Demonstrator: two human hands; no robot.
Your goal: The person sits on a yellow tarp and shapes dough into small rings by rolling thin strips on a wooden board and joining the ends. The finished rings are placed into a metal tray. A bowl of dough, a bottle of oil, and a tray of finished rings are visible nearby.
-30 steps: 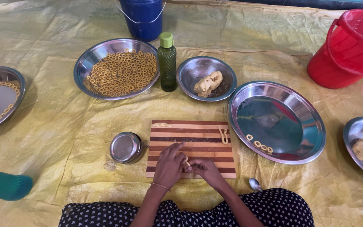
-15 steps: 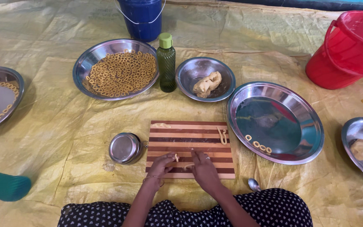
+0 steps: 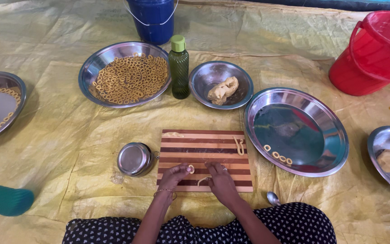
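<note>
Since a second ago the hands part: left hand (image 3: 173,175) now pinches a small dough ring (image 3: 191,169); right hand (image 3: 220,180) lies flat, fingers together, on a dough strip (image 3: 202,180), low centre on the striped board (image 3: 204,141). One ring looks closed, next strip being rolled. Count: four rings on the plate (image 3: 326,113) at right, one folded strip (image 3: 239,145) on the board, two dough lumps, two buckets, one green bottle (image 3: 179,68).

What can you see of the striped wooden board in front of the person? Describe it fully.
The striped board is rectangular, with alternating dark and pale wooden bands. It lies flat on the yellow sheet, between a small steel tin and a large steel plate. A folded dough strip rests near its right edge. Both hands work dough on its near edge.
</note>
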